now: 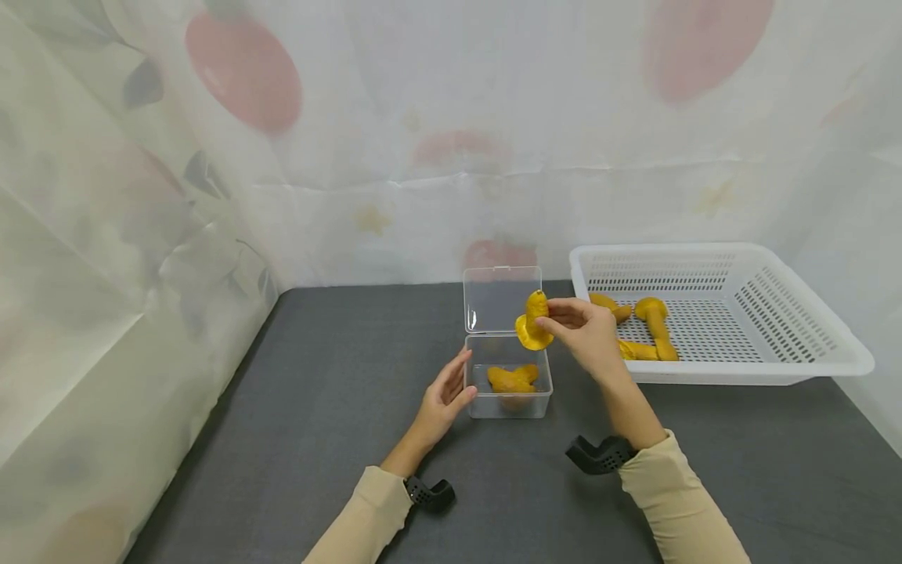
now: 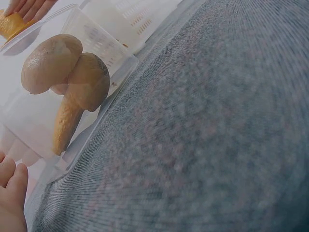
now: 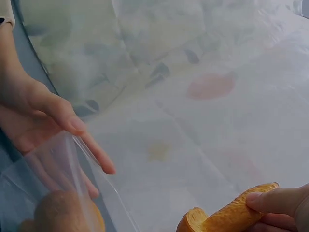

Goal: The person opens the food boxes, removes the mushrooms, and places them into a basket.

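Soft light fills the head view evenly; the right wrist's is dimmer, the left's grey tabletop (image 2: 203, 135) blurred.

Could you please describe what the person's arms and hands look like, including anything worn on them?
The left hand and right hand wear no gloves. Plain beige sleeves cover the forearms and end near the wrists. At each wrist sits a black, angular device with small holes in its side. I see no cables or markings on them.

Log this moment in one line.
Right hand: pinches yellow mushroom; left hand: beside clear box; lid: open; inside box: mushrooms; white basket: more mushrooms.
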{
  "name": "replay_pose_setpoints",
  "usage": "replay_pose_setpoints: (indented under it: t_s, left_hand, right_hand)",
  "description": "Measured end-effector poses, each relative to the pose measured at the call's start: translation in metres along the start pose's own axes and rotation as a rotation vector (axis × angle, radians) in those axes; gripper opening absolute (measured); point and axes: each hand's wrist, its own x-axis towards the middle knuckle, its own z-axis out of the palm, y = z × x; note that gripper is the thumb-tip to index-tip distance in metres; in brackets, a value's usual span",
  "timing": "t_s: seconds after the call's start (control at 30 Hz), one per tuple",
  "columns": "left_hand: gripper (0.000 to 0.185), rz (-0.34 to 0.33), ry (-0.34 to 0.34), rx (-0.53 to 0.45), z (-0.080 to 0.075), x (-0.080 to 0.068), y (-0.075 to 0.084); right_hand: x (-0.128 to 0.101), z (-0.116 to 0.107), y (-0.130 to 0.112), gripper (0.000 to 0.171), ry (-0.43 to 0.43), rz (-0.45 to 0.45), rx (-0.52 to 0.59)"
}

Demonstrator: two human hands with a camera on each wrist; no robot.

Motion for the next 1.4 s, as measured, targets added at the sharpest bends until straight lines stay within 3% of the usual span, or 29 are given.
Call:
replay_pose_setpoints:
  t_s: [0.37, 0.53, 0.77, 1.17, 1.4]
  left_hand:
    - [0.059, 0.013, -0.008, -0.001, -0.001, 0.0, 0.0]
    - [0.059, 0.021, -0.009, 0.002, -0.001, 0.0, 0.0]
    - [0.058, 0.011, -0.008, 0.005, -0.001, 0.0, 0.0]
    - [0.059, -0.028, -0.016, 0.008, -0.001, 0.0, 0.003]
    - [0.059, -0.014, -0.014, -0.001, -0.001, 0.0, 0.004]
  right_hand:
    - [0.003, -0.028, 0.007, 0.034, 0.103, 0.003, -0.004]
    - [0.003, -0.041, 0.007, 0.04, 0.112, 0.046, 0.009]
    - [0.004, -0.056, 0.011, 0.039, 0.135, 0.025, 0.043]
    - [0.005, -0.076, 0.017, 0.044, 0.191, 0.072, -0.009]
    - [0.005, -0.086, 0.028, 0.044, 0.231, 0.098, -0.037]
